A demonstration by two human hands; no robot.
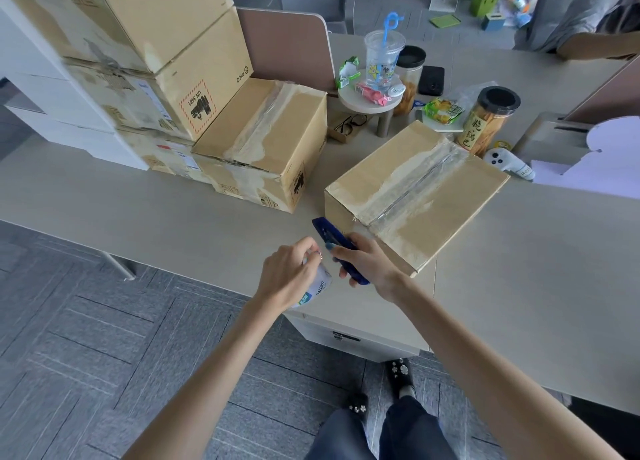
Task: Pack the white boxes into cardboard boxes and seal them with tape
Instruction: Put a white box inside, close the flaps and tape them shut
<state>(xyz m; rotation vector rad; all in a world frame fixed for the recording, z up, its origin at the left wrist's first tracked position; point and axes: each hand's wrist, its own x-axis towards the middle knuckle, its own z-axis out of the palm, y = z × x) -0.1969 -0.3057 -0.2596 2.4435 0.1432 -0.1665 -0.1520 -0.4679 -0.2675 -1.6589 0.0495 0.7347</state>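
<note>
A closed cardboard box (446, 186) lies on the desk in front of me, clear tape running along its top seam. My right hand (370, 262) grips a blue utility knife (327, 232) at the box's near left corner, blade end pointing away from me. My left hand (291, 272) holds a roll of clear tape (317, 288) just left of the knife, near the desk's front edge. A second taped cardboard box (263, 141) sits further left. No white boxes are visible.
Several larger cardboard boxes (156, 44) are stacked at the back left. Behind the near box stand snack jars (490, 123), a plastic cup (383, 57) on a small round stand, a phone, glasses and a white controller (509, 163). Another person's arm (595, 49) rests at the far right.
</note>
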